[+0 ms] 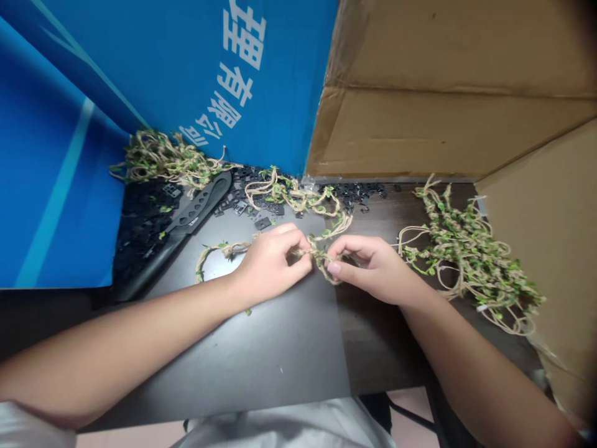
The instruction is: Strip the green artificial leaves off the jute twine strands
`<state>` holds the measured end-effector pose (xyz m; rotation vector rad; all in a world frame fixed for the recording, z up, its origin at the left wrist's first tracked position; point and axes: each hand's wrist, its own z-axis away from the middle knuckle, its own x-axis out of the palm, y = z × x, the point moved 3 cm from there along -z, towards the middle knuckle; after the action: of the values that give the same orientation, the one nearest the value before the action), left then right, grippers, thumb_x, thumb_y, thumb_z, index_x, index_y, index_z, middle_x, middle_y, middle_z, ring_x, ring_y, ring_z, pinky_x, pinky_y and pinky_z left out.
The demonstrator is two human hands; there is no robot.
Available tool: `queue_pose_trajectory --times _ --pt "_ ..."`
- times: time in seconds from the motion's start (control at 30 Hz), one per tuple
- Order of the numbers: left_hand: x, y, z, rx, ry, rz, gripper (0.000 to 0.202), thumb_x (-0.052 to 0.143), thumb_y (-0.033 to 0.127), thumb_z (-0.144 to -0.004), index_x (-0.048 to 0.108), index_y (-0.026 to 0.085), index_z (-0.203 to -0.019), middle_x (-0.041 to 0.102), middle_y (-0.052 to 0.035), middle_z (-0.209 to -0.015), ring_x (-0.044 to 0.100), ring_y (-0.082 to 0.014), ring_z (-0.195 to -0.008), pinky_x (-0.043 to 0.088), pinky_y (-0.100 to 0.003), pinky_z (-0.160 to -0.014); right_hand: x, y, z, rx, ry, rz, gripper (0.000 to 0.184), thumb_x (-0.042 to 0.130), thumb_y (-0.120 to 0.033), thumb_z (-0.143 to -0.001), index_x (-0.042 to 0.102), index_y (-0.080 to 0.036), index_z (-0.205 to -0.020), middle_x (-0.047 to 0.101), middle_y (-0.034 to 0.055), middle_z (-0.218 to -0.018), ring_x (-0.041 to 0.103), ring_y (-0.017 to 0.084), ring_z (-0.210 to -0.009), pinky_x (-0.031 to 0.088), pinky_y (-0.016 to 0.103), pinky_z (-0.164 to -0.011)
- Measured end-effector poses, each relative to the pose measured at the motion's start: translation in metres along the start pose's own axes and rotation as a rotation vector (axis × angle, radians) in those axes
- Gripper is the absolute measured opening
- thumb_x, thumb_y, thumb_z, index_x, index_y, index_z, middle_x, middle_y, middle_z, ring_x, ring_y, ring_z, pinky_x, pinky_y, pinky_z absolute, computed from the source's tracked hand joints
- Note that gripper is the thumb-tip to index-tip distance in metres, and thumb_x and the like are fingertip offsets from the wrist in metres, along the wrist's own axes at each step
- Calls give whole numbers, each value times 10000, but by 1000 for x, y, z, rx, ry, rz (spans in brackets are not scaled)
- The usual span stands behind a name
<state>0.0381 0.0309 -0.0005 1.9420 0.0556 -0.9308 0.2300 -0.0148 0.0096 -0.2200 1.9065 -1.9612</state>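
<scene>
My left hand (276,261) pinches a tan twine cord with small green leaves (319,252) between thumb and fingers. A short distance to the right, my right hand (368,264) grips the same cord with thumb and forefinger. Between the hands the cord forms a small loop or knot. One leafy length (224,250) trails left past my left hand, curving down on the grey sheet. Behind the hands lies another loose stretch of leafy twine (298,196); I cannot tell whether it joins the held cord.
A pile of leafy twine (476,255) lies at the right, another heap (163,158) at the back left. A black knife-shaped object (193,211) rests beside black scraps (233,193). Blue printed panels (280,81) and brown cardboard (448,130) wall the grey sheet (280,348).
</scene>
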Motion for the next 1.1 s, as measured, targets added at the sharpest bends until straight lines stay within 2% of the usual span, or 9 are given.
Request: queue_pose_trajectory --times 0.07,0.2,0.37,0.5,0.63,0.83,0.9,0.97,1.1 --pt "0 0 0 -3 -3 -2 76 632 116 -842 647 166 -787 593 13 -787 550 -116 -740 386 -248 -673 -1 1 0 -16 -4 -67 188 769 -348 -896 675 -185 -903 656 4 -816 592 122 -738 477 251 -707" --pt "0 0 0 7 -6 8 70 632 111 -838 656 168 -808 611 12 -808 556 -115 -750 389 -247 -679 -2 -2 0 -138 -35 -142 164 744 -317 -922 674 -186 -854 662 38 -920 631 157 -892 500 301 -852" --pt "-1 0 0 6 -1 -1 76 628 116 -842 646 166 -788 594 11 -788 545 -116 -733 381 -249 -667 -4 4 2 -114 -68 -295 166 689 -372 -974 679 -205 -969 730 36 -910 677 154 -888 508 309 -880" --pt "-1 0 0 -2 5 14 77 644 123 -843 632 164 -778 593 11 -784 544 -116 -729 379 -249 -662 -3 8 5 -156 -108 -423 462 710 -562 -914 682 -217 -1219 731 51 -976 682 180 -929 503 329 -900" --pt "-1 0 0 -8 3 24 94 641 121 -848 613 166 -770 581 15 -780 539 -114 -730 379 -248 -665 -3 8 6 -196 -104 -412 595 692 -595 -914 643 -234 -1384 739 53 -985 661 170 -911 495 300 -841" --pt "0 -1 0 -16 10 18 116 654 134 -848 586 171 -762 563 16 -772 521 -117 -721 369 -252 -656 -2 4 6 -243 -58 -424 567 663 -563 -945 638 -229 -1402 758 76 -1068 683 220 -1105 438 424 -1130" --pt "0 -1 0 -18 10 23 143 648 141 -853 560 171 -744 557 14 -772 517 -119 -723 371 -254 -657 -1 3 6 -226 -54 -446 609 689 -559 -928 611 -220 -1429 752 81 -1067 697 226 -1082 481 428 -1093" --pt "0 -1 -1 -10 3 32 166 639 140 -858 539 172 -729 561 10 -776 521 -123 -733 379 -256 -667 0 3 7 -199 -69 -480 625 713 -536 -919 590 -220 -1444 742 79 -1063 726 213 -977 560 399 -971" --pt "0 0 -1 -8 0 51 150 625 125 -865 549 173 -745 603 5 -810 554 -126 -772 398 -255 -697 0 1 9 -164 -92 -543 503 692 -450 -960 617 -222 -1402 741 55 -974 726 155 -722 609 314 -706"
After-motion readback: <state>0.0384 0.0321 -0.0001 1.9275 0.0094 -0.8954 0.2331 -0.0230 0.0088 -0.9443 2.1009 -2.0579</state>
